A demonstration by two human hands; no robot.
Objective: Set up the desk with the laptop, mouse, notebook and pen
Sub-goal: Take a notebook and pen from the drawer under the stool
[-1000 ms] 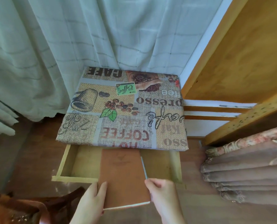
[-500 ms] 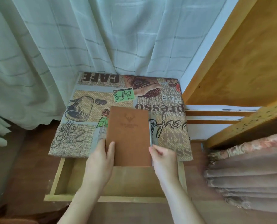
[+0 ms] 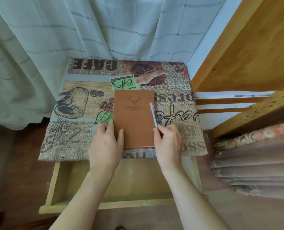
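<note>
A brown notebook (image 3: 134,117) with a stamped deer head lies flat on the small desk (image 3: 71,135), which is covered by a coffee-print cloth. My left hand (image 3: 107,143) rests on the notebook's near left corner, fingers spread against its edge. My right hand (image 3: 168,141) pinches the near end of a silver-blue pen (image 3: 153,114), which lies along the notebook's right edge and points away from me. No laptop or mouse is in view.
The desk's wooden drawer (image 3: 118,205) stands pulled out toward me, its visible inside bare. A pale checked curtain (image 3: 88,30) hangs behind the desk. A wooden bed frame (image 3: 245,55) and folded blankets (image 3: 254,163) crowd the right side.
The notebook and pen came up out of the drawer and now lie farther back on the desk top. My right hand has shifted from the notebook's edge onto the pen.
</note>
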